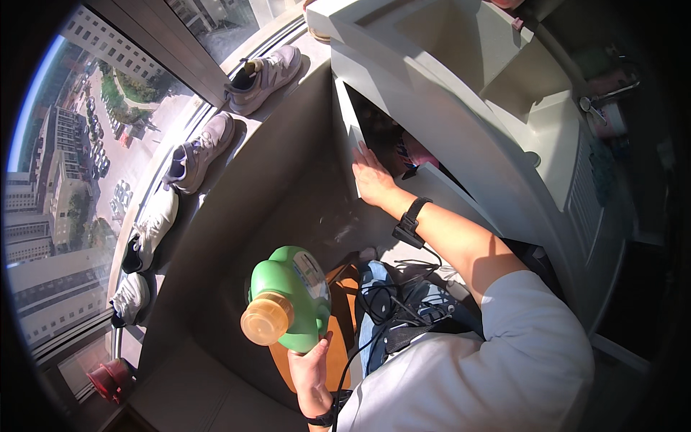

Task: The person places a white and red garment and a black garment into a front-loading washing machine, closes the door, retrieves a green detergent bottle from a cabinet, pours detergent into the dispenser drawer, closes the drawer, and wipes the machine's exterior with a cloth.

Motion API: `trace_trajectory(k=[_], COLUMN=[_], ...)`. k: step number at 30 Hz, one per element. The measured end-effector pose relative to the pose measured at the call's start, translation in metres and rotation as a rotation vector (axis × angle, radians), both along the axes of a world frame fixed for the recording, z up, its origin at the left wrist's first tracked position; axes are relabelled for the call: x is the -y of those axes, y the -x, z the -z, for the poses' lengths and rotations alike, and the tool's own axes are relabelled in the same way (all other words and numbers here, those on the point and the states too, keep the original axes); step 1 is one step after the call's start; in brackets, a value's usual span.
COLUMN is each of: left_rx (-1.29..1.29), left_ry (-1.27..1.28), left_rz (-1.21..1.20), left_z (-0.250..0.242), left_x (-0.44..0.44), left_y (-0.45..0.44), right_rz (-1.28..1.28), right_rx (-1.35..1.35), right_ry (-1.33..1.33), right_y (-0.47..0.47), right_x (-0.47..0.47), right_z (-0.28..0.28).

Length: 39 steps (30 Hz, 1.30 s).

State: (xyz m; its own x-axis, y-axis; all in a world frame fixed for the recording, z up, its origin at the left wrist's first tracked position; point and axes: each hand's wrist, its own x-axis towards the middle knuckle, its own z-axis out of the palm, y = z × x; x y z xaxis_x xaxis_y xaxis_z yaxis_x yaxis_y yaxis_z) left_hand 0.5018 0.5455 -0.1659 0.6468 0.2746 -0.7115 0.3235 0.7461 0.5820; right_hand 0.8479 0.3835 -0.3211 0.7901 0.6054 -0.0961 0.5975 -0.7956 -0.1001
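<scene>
My left hand (310, 367) grips a green plastic jug (289, 313), which looks like a detergent bottle. The jug has a translucent yellow-orange cap (266, 318) and a printed label on its side. Flat against the inner side of a white cabinet door (345, 127) rests my right hand (375, 177), its fingers apart. The door stands ajar under the sink unit. Inside the dark cabinet a pink package (418, 149) with printing is partly visible. A second white panel (445, 191) slants out beside it.
Several sneakers (202, 151) line the window sill at left. A white basin (448, 48) with a chrome tap (594, 108) tops the cabinet. Black cables (388, 297) hang over my lap. An orange-brown wooden piece (337, 335) lies below the jug, and a red object (110, 378) sits at lower left.
</scene>
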Motion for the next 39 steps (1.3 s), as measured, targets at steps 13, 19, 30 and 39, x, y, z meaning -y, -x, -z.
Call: trace_trajectory(k=[13,19,30,39], left_rx=[0.064,0.151,0.347,0.138], left_ry=[-0.043,-0.020,-0.028,-0.078], left_rz=[0.373,0.728,1.157,1.621], left_z=[-0.032,-0.100,-0.196,-0.211], left_x=[0.022,0.050,0.245,0.367], left_y=[-0.028,-0.052,-0.047,0.016], right_rz=[-0.098,0.107,0.289,0.291], right_rx=[0.171,-0.635,0.216,0.304], right_ry=[0.492,-0.962,-0.387,-0.387], right_y=[-0.001,0.128,0.269,0.359], right_x=[0.093,0.128,0.317,0.454], right_z=[-0.019,-0.173,-0.450,-0.459])
